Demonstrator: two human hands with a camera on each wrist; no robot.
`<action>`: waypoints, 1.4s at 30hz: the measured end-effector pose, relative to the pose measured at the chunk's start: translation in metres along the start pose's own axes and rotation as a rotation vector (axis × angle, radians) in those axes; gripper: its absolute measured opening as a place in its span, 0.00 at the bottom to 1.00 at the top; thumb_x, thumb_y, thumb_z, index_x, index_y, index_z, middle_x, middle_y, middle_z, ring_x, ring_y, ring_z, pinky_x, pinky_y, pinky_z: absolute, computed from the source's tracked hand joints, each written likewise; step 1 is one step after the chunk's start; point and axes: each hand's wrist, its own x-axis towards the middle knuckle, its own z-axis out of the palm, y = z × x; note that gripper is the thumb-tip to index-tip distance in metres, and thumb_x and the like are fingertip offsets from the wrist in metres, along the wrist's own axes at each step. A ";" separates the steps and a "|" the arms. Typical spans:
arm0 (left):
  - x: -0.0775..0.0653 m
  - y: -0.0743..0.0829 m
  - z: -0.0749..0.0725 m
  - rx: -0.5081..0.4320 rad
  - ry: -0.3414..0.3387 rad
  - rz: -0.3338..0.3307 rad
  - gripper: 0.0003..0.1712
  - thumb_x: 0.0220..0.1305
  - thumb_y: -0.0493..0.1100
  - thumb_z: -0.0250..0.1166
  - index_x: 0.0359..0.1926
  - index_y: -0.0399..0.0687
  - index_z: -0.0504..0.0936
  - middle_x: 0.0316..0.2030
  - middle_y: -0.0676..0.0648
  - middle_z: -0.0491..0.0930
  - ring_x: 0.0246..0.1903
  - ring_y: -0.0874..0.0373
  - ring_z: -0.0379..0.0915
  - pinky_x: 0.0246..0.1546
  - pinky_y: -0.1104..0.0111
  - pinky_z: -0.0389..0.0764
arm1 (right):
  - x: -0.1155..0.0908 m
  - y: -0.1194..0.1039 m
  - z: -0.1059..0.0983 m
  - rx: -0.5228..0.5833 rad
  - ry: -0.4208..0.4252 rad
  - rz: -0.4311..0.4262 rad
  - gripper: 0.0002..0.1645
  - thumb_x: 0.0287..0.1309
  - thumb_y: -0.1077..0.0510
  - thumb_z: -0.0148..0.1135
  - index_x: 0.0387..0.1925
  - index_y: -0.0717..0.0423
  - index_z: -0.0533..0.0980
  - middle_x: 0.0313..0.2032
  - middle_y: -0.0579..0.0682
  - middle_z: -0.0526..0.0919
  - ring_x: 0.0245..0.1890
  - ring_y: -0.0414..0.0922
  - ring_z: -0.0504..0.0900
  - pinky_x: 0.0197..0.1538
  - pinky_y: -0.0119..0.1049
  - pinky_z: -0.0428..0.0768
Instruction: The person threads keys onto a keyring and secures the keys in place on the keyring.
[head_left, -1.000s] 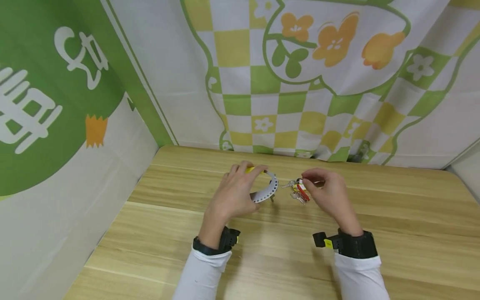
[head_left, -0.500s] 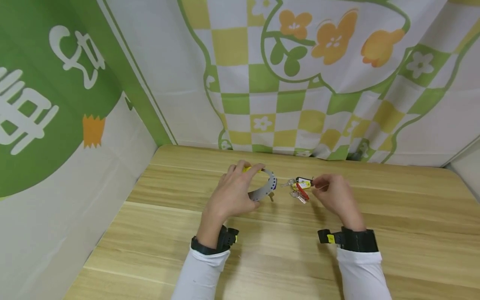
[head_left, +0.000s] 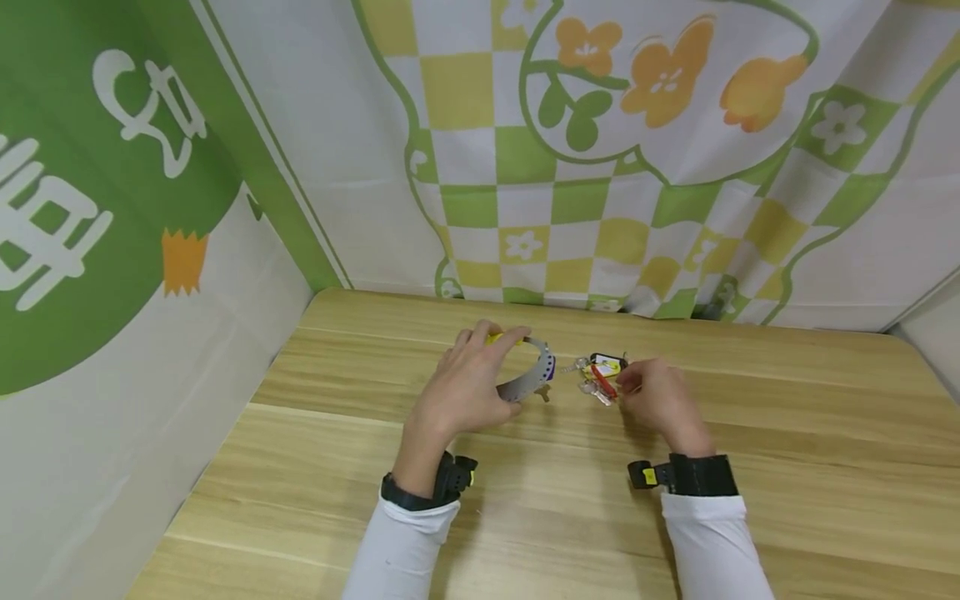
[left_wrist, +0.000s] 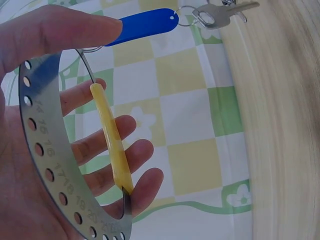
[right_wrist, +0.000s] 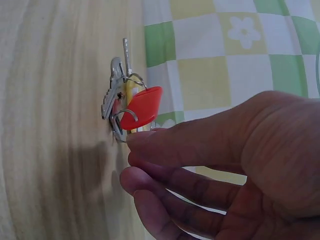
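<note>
My left hand [head_left: 468, 383] holds a curved metal key ring holder [left_wrist: 55, 165], a numbered band with holes and a yellow handle [left_wrist: 112, 137]. The fingers lie behind the handle, while the thumb presses near a blue key tag [left_wrist: 147, 26]. A silver key [left_wrist: 215, 16] hangs from that tag. To the right, a small pile of keys [head_left: 598, 393] lies on the table with a red key tag [right_wrist: 145, 107], a yellow tag and a black-edged tag [head_left: 606, 362]. My right hand [head_left: 663, 404] is beside the pile, thumb and fingers bent, fingertips right at the red tag.
The wooden table [head_left: 315, 475] stretches out around both hands. Behind its back edge hangs a checkered curtain [head_left: 570, 200] with flowers. A green and white wall covering [head_left: 225, 358] stands at the left. Each wrist wears a black camera strap [head_left: 701, 475].
My right hand has released the black-edged tag at the pile's right and shifted slightly nearer, toward the red tag. My left hand keeps the key ring holder almost still.
</note>
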 end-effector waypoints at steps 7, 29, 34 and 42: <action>0.000 0.001 0.000 -0.009 -0.014 -0.012 0.52 0.34 0.50 0.72 0.66 0.63 0.62 0.58 0.45 0.64 0.51 0.51 0.63 0.43 0.57 0.68 | 0.000 0.002 0.004 -0.011 -0.009 0.009 0.15 0.38 0.69 0.59 0.34 0.61 0.80 0.30 0.51 0.80 0.32 0.46 0.76 0.36 0.40 0.73; 0.000 0.003 0.000 -0.007 -0.014 0.009 0.52 0.34 0.49 0.72 0.66 0.63 0.62 0.58 0.44 0.64 0.50 0.50 0.63 0.44 0.56 0.68 | 0.021 0.012 -0.003 0.038 0.080 0.137 0.15 0.49 0.55 0.59 0.34 0.63 0.79 0.36 0.59 0.80 0.36 0.53 0.77 0.38 0.44 0.72; 0.000 0.003 0.001 -0.003 -0.015 0.011 0.52 0.34 0.49 0.72 0.66 0.63 0.62 0.58 0.44 0.64 0.51 0.50 0.62 0.43 0.57 0.68 | 0.029 0.013 -0.001 0.049 0.096 0.160 0.13 0.52 0.55 0.59 0.34 0.60 0.80 0.37 0.58 0.81 0.37 0.53 0.77 0.39 0.44 0.72; 0.001 0.004 0.002 0.006 -0.026 0.017 0.52 0.34 0.50 0.72 0.66 0.62 0.62 0.58 0.44 0.64 0.51 0.49 0.63 0.43 0.56 0.69 | 0.033 0.017 0.002 0.036 0.169 0.143 0.11 0.52 0.56 0.55 0.31 0.59 0.80 0.33 0.55 0.81 0.34 0.52 0.77 0.38 0.44 0.70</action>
